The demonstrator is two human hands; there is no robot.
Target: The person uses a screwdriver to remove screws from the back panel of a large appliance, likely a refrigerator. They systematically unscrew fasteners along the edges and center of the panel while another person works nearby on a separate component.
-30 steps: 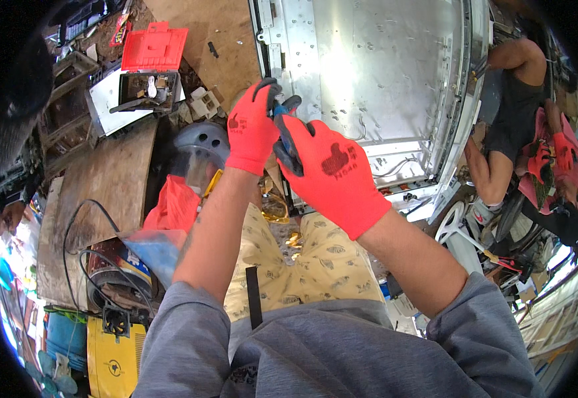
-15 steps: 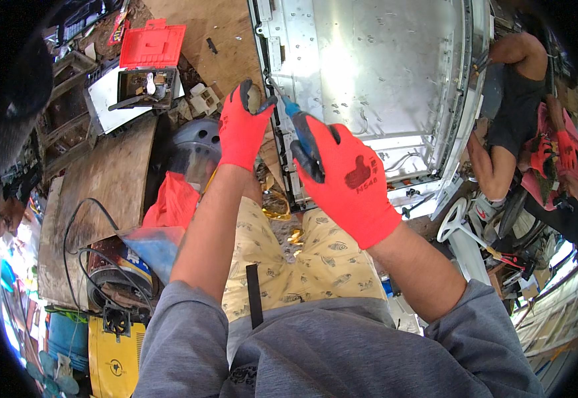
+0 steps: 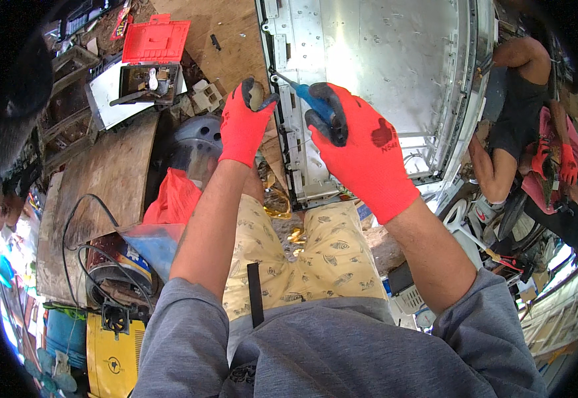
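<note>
One blue screwdriver (image 3: pixel 313 101) is gripped in your right hand (image 3: pixel 360 142), tip by the metal panel (image 3: pixel 385 73) whose left edge strip (image 3: pixel 283 142) looks still attached, but can't tell if your curled left hand (image 3: pixel 244 131) holds anything tbh.

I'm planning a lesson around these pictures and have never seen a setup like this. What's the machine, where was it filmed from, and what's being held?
There's no machine: these are a person's own gloved hands, filmed looking down from a wide head-worn camera, so straight edges bend. The right hand grips a blue-handled screwdriver over a silver metal panel. Whether the left hand, beside the panel, holds anything is unclear. Further left, an open red-lidded box rests on a white sheet.
</note>
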